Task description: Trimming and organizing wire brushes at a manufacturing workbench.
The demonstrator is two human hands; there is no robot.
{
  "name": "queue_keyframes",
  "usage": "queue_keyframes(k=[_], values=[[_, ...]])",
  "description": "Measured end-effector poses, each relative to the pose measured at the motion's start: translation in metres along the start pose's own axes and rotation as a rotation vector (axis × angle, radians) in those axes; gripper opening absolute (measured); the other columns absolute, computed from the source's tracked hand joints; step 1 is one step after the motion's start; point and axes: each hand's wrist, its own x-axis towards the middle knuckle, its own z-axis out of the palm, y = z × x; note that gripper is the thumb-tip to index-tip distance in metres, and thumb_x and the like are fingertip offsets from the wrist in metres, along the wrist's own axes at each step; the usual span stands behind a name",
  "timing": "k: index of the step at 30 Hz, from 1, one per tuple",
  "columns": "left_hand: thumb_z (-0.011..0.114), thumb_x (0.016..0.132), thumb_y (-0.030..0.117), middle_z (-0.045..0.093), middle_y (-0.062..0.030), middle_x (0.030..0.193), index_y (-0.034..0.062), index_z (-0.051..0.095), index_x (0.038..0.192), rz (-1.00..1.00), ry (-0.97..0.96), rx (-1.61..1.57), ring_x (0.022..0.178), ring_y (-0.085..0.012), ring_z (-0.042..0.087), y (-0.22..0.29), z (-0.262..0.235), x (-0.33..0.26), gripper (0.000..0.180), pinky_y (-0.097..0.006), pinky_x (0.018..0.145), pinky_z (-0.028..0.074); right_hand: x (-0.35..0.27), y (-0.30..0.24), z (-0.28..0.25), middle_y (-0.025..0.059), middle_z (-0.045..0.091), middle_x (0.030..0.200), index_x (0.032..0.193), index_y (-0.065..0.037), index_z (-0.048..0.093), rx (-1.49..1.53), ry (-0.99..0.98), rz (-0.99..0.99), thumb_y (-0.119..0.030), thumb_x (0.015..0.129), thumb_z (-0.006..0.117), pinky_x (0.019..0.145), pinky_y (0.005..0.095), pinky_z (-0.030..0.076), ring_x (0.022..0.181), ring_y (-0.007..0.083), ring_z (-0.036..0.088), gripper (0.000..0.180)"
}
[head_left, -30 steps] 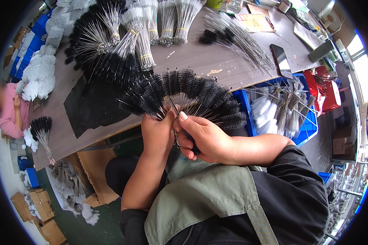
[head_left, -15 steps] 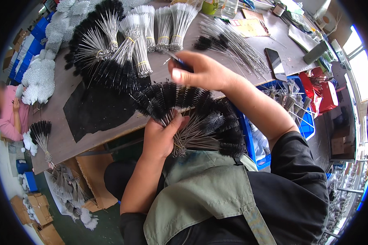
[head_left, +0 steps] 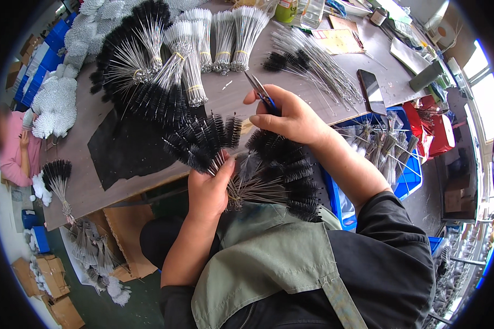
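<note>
My left hand [head_left: 208,189] is closed round the wire stems of several black-bristled brushes [head_left: 200,143], their heads fanned out up and to the left. More black brushes [head_left: 299,178] spread to the right from a gathered base of looped wire ends above my lap. A gap parts the two groups of bristles. Up and right of the left hand, my right hand [head_left: 291,116] grips scissors [head_left: 266,100] by their dark blue handles. The blades point up and left over the table, clear of the brushes. How far the blades are parted is hard to tell.
Banded bundles of white-tipped brushes [head_left: 247,38] and black brushes [head_left: 164,82] lie on the table [head_left: 225,98]. Loose wire brushes [head_left: 318,66] and a phone [head_left: 371,90] are at the right. A blue crate [head_left: 414,178] stands beside me. Another person [head_left: 19,145] sits far left.
My right hand has moved right and slightly down, turning the scissors into plain view. The brushes in my left hand have shifted left, widening the gap from the rest.
</note>
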Motion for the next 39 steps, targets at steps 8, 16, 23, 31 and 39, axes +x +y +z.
queue_keyframes(k=[8, 16, 23, 31, 39], values=[[0.058, 0.089, -0.002, 0.061, -0.0066, 0.091, -0.0049, 0.057, 0.102, 0.171, 0.056, 0.384, 0.080, -0.0147, 0.065, 0.004, 0.020, -0.005, 0.013, -0.027, 0.072, 0.055, 0.000, -0.009, 0.003, -0.0023, 0.047, 0.071, 0.117, 0.000, 0.052, 0.046, 0.212, -0.150, -0.030, 0.101, 0.042, 0.063, 0.0219, 0.040, 0.066, 0.0070, 0.044, 0.036], [0.058, 0.091, 0.000, 0.063, -0.0077, 0.088, -0.0063, 0.057, 0.102, 0.313, 0.087, 0.681, 0.080, -0.0156, 0.066, 0.004, 0.023, -0.002, 0.013, -0.028, 0.074, 0.055, -0.039, -0.037, 0.016, 0.0048, 0.056, 0.066, 0.101, 0.001, 0.049, 0.348, -0.182, 0.280, -0.032, 0.103, 0.036, 0.046, 0.0221, 0.045, 0.054, 0.0118, 0.059, 0.035], [0.059, 0.090, -0.002, 0.061, -0.0054, 0.093, -0.0041, 0.057, 0.102, 0.308, 0.110, 0.468, 0.086, -0.0123, 0.060, -0.003, 0.015, 0.000, 0.013, -0.027, 0.080, 0.049, -0.040, -0.025, 0.028, 0.0039, 0.053, 0.060, 0.095, -0.002, 0.051, 0.258, -0.155, 0.465, -0.038, 0.102, 0.036, 0.042, 0.0224, 0.044, 0.048, 0.0111, 0.057, 0.040], [0.057, 0.089, -0.007, 0.060, -0.0051, 0.101, -0.0041, 0.057, 0.107, 0.279, 0.093, 0.477, 0.092, -0.0108, 0.056, -0.001, 0.012, 0.001, 0.018, -0.026, 0.085, 0.045, -0.034, -0.026, 0.031, 0.0026, 0.049, 0.059, 0.093, -0.003, 0.051, 0.275, -0.144, 0.469, -0.040, 0.102, 0.034, 0.042, 0.0224, 0.043, 0.047, 0.0099, 0.054, 0.041], [0.060, 0.090, -0.001, 0.064, -0.0083, 0.089, -0.0055, 0.056, 0.103, 0.237, 0.102, 0.320, 0.080, -0.0151, 0.066, -0.005, 0.010, 0.005, 0.015, -0.028, 0.076, 0.054, -0.033, -0.023, 0.024, 0.0034, 0.048, 0.058, 0.092, -0.002, 0.048, 0.431, -0.099, 0.399, -0.033, 0.104, 0.033, 0.044, 0.0241, 0.040, 0.045, 0.0119, 0.049, 0.037]])
